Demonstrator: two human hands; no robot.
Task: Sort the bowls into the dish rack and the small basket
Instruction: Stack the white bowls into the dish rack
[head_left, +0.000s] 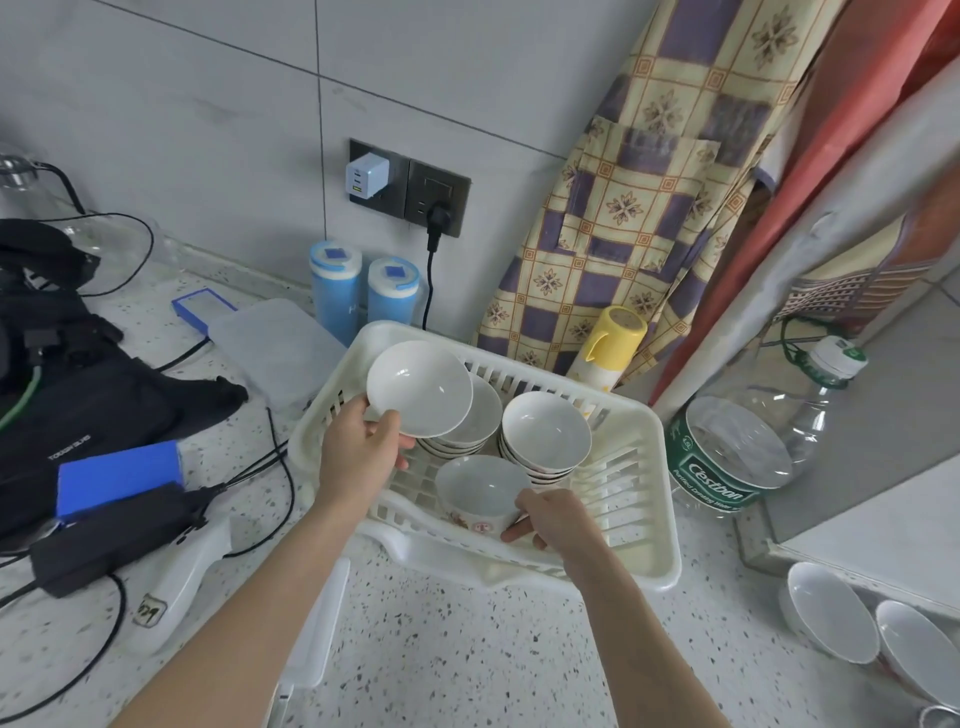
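The speckled countertop carries the white dish rack at centre, with a large clear water bottle lying just to its right and black bags and cables well to the left. Inside the rack stand two stacks of bowls: the left stack at the far-left side and the right stack beside it. At the near right edge of the scene, two further white bowls lean in what appears to be a small basket, mostly out of view. The left hand pinches the rim of a shallow white bowl, tilted and held above the left stack. The right hand grips a patterned bowl at its near rim, fingers curled over the edge, low in the near part of the rack. Risk assessment: the tilted shallow bowl is held by a rim pinch only and could slip and strike the stack beneath, chipping it. Both stacks are tall; a knock from either forearm could topple them. Lifting both bowls at once divides attention and raises the chance of rim-to-rim contact.
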